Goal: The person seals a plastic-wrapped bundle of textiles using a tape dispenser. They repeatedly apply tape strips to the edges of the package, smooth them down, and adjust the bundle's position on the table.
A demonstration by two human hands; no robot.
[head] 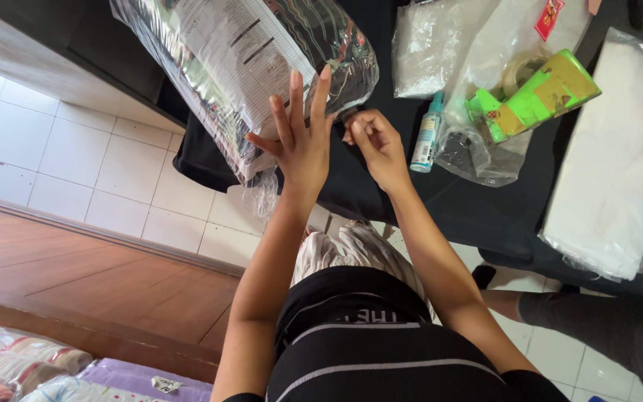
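Note:
A clear plastic package point(247, 59) with dark patterned cloth and a printed white label inside lies on the black-covered table point(478, 216), hanging over its left edge. My left hand point(299, 134) is flat against the package's near end, fingers spread and pointing up. My right hand point(373, 141) is just right of it, fingers curled and pinched at the package's lower corner; whether it grips plastic or a small item is unclear.
On the table stand a small teal-capped bottle point(427, 134), a clear bag with a tape roll and a green packet point(533, 97), a white plastic bag point(429, 45) and a large white wrapped bundle point(619, 156). White tiles and wood floor lie left; more wrapped packages point(31, 368) lie bottom left.

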